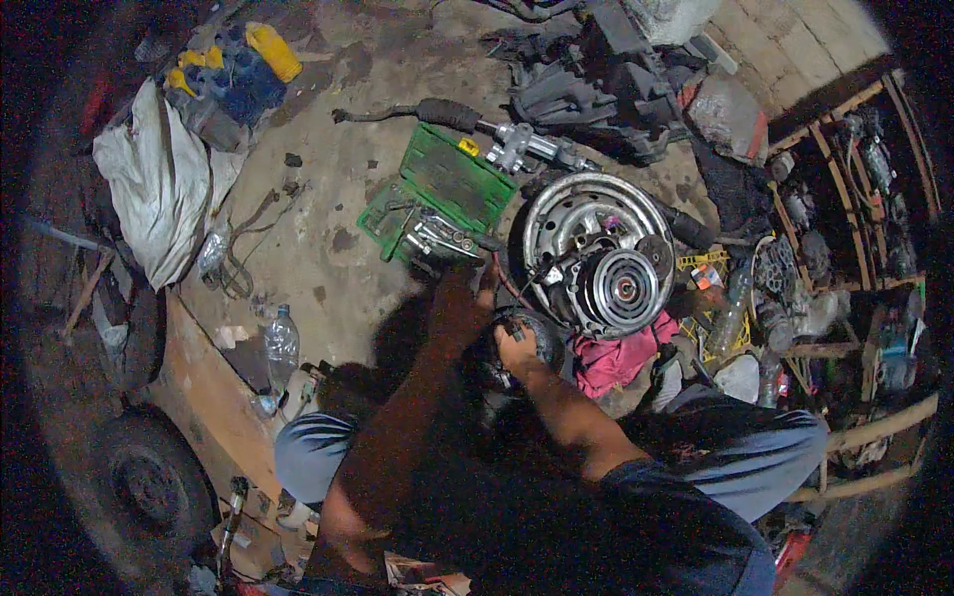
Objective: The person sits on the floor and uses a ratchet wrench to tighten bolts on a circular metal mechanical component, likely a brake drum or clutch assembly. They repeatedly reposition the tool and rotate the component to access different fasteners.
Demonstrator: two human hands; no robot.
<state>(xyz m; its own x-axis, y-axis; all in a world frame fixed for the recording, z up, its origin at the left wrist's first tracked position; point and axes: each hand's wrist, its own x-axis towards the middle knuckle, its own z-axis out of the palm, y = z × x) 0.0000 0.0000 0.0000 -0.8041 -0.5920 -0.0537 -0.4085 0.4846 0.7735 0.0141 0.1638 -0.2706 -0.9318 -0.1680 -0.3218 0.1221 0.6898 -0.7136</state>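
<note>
My left hand (463,298) is in shadow, reaching to the near edge of an open green socket case (412,189). Its fingers are too dark to make out. Several chrome sockets (439,236) lie in the case just beyond it. Beside it, my right hand (515,346) is closed, its fingers curled around a small dark piece on top of a dark round part (545,336) between my legs. What that piece is, I cannot make out. Just right of my hands, a round metal unit with a grooved pulley (626,288) rests against a steel wheel rim (556,214).
A steering rack (532,144) lies behind the case. Pink cloth (621,358) sits below the pulley, near a yellow crate (723,333). A plastic bottle (282,343) stands at left, with a tyre (149,482) farther out. Wooden shelving (845,199) lines the right.
</note>
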